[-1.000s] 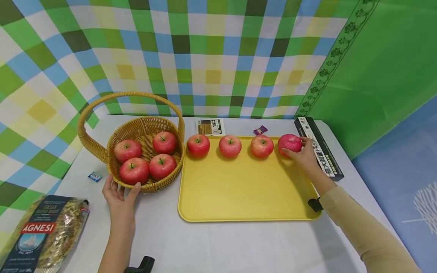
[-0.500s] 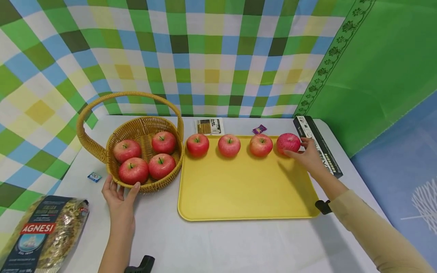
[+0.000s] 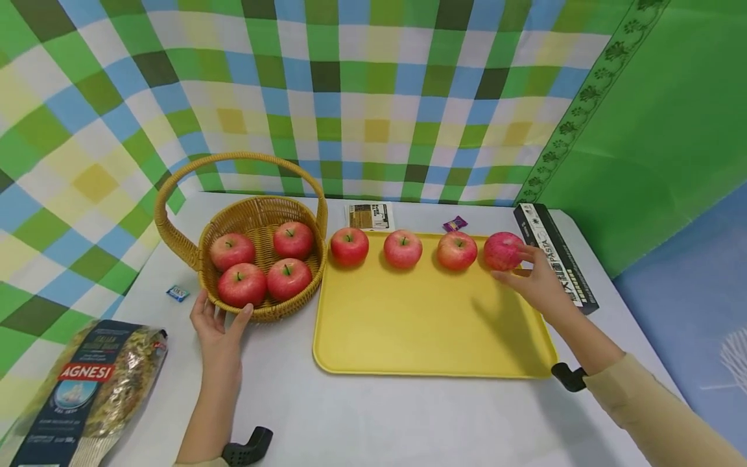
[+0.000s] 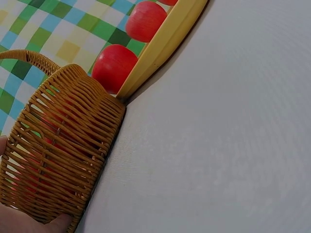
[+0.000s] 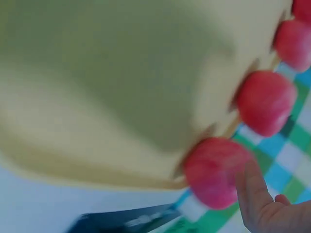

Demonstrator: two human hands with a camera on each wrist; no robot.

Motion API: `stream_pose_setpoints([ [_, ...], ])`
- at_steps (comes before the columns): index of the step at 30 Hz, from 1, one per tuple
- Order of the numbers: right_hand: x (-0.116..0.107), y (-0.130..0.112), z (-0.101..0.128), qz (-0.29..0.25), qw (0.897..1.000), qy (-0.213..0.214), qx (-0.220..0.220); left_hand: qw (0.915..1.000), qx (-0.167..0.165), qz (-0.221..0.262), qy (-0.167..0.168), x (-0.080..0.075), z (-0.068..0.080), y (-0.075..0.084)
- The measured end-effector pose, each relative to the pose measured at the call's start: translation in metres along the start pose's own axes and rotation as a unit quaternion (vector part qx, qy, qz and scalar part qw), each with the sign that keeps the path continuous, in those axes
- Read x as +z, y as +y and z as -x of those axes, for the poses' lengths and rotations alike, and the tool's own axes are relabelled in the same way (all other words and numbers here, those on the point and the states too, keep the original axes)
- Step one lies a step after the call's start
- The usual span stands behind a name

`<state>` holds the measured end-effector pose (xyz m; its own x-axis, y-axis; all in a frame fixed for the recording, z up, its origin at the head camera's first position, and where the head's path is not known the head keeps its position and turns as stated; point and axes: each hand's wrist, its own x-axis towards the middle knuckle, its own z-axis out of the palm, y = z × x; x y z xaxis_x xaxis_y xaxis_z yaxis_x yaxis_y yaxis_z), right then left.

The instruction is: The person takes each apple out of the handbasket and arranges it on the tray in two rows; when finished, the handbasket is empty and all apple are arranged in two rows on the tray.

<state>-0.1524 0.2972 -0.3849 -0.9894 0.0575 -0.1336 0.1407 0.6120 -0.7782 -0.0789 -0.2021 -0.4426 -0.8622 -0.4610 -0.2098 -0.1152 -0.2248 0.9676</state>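
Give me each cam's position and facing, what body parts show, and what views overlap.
Head: above, facing down-forward at basket, tray, both hands and forearms.
Left wrist: low by the table, facing basket wall; left hand partly shows.
Right wrist: blurred, beside rightmost apple; right hand fingers show.
Shared: tray edge and apples appear in all three.

Red apple [image 3: 503, 251] sits at the yellow tray's [image 3: 426, 324] far right corner.
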Motion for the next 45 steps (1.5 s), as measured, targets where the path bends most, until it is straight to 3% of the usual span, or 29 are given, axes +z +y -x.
stream_pose_setpoints([
  [5, 0.021, -0.03, 0.009, 0.019, 0.997, -0.02, -0.076, 0.9999, 0.008, -0.002, -0.007, 0.001, -0.001, -0.001],
  [12, 0.072, -0.076, 0.006, -0.007, 0.981, -0.082, -0.175, 0.9999, 0.01, -0.005, -0.003, 0.001, -0.002, -0.001],
  [20, 0.14, -0.13, -0.01, -0.01, 0.951, -0.162, -0.263, 0.9999, 0.008, -0.011, 0.004, 0.0, 0.0, 0.001],
  [26, 0.189, -0.166, -0.022, 0.042, 0.926, -0.201, -0.317, 0.9998, 0.003, -0.016, 0.007, -0.001, -0.001, 0.001],
  [33, 0.222, -0.189, -0.031, 0.061, 0.909, -0.22, -0.349, 0.9999, 0.008, -0.008, -0.011, 0.0, -0.003, 0.001],
  [39, 0.237, -0.202, -0.037, 0.126, 0.898, -0.23, -0.353, 0.9999, 0.008, -0.011, -0.007, -0.002, -0.004, 0.0],
  [45, 0.247, -0.206, -0.045, 0.155, 0.887, -0.251, -0.356, 0.9999, 0.006, -0.013, -0.008, 0.0, -0.003, -0.001],
])
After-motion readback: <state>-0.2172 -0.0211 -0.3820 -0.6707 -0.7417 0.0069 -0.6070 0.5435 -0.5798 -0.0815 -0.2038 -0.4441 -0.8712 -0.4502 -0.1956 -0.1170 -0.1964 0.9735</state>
